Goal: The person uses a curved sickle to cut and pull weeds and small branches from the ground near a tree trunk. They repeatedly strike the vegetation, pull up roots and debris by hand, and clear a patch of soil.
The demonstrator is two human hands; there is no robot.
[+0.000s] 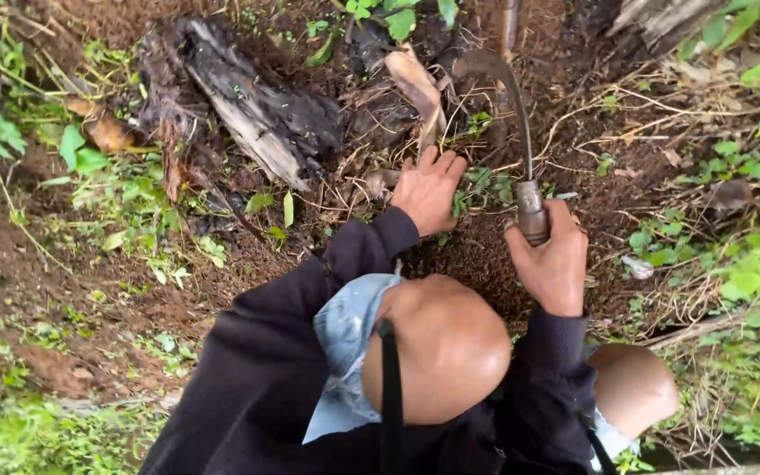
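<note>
I am crouched over bare brown soil. My right hand is closed around the handle of a curved metal sickle, whose blade arcs away toward the top of the view. My left hand reaches forward and presses into small green weeds and dry stems on the ground, with the fingers curled among them. Dark sleeves cover both arms, and my knees show through torn light-blue trousers.
A charred, rotting log lies at the upper left of the hands. A dry brown leaf rests beside it. Leafy green plants fringe the right side and grass the lower left.
</note>
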